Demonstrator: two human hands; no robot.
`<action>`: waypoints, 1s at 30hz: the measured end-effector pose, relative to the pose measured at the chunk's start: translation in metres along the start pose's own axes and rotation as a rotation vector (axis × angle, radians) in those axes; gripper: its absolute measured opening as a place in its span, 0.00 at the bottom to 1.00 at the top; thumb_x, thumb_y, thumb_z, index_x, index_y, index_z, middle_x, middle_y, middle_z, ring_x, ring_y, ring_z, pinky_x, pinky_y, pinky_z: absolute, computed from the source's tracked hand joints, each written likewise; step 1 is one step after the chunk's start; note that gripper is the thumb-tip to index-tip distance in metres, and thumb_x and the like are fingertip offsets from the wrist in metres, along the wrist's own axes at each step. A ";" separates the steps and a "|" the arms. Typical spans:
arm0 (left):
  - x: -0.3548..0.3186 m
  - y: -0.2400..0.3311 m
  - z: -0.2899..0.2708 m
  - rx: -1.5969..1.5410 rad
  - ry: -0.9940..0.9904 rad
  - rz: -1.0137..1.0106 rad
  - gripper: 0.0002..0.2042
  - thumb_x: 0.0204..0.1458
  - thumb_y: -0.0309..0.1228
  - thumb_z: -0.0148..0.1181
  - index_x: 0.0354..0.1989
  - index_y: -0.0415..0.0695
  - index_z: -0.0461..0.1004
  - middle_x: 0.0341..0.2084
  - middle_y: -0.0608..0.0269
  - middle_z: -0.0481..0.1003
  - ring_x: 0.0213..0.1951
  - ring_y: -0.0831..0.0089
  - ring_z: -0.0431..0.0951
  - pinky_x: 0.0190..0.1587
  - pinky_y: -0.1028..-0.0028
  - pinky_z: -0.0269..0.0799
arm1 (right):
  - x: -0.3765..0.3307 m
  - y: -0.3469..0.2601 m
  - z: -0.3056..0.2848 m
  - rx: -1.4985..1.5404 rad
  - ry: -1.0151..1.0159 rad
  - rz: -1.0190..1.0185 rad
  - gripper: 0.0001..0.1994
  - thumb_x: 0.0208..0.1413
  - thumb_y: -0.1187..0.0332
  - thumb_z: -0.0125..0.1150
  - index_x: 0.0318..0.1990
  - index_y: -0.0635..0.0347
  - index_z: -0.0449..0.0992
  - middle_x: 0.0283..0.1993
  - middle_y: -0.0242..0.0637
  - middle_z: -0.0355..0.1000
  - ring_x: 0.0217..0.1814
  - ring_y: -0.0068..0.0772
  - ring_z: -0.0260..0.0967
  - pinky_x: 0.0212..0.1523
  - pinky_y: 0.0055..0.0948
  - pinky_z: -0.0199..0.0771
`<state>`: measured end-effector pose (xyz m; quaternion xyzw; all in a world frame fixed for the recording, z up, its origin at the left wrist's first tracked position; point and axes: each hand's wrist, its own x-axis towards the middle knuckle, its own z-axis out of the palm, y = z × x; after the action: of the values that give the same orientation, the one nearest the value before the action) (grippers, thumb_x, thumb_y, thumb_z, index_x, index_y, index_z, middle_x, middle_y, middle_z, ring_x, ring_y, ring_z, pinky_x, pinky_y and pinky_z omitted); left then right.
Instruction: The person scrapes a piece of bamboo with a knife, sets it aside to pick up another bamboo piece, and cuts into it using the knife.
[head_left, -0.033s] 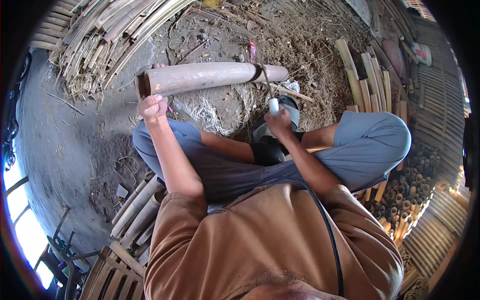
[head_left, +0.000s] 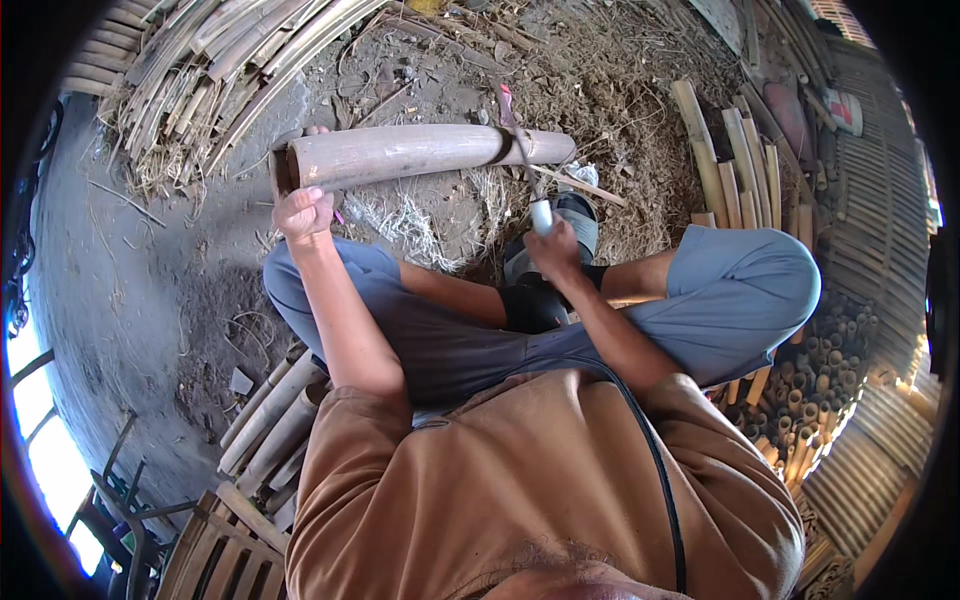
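Note:
A thick bamboo length [head_left: 400, 155] lies crosswise in front of me, its hollow end at the left and a dark notch toward its right end. My left hand [head_left: 304, 212] is wrapped around the hollow end, thumb on the near side and fingertips showing on the far side. In my right hand [head_left: 556, 248] is a knife [head_left: 541, 216], gripped by its pale handle. Its thin dark blade points away from me and crosses the bamboo just right of the notch. Whether the edge touches the bamboo, I cannot tell.
Split bamboo strips [head_left: 230, 70] are heaped at the far left. Upright bamboo pieces [head_left: 740, 160] stand at the right, above many cut tubes [head_left: 800, 395]. More bamboo poles [head_left: 265, 420] lie by my left side. Shavings [head_left: 610, 130] cover the ground beyond my sandaled foot [head_left: 575, 225].
My right hand has shifted slightly left with the knife, and the blade now lies differently across the bamboo near the notch. My left hand keeps its hold on the hollow end.

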<state>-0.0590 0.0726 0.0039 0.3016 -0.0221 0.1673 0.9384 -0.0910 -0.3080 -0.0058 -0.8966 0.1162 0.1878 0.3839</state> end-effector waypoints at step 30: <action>0.011 -0.005 -0.011 0.166 0.434 0.018 0.20 0.38 0.23 0.62 0.44 0.37 0.75 0.43 0.53 0.76 0.51 0.59 0.75 0.58 0.58 0.68 | -0.010 -0.006 -0.010 0.015 -0.014 -0.010 0.23 0.47 0.61 0.59 0.49 0.69 0.73 0.41 0.56 0.76 0.46 0.56 0.75 0.49 0.46 0.74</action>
<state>-0.0478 0.0781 -0.0060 0.3344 0.1912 0.2377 0.8917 -0.0950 -0.3107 0.0086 -0.8930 0.1104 0.1911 0.3923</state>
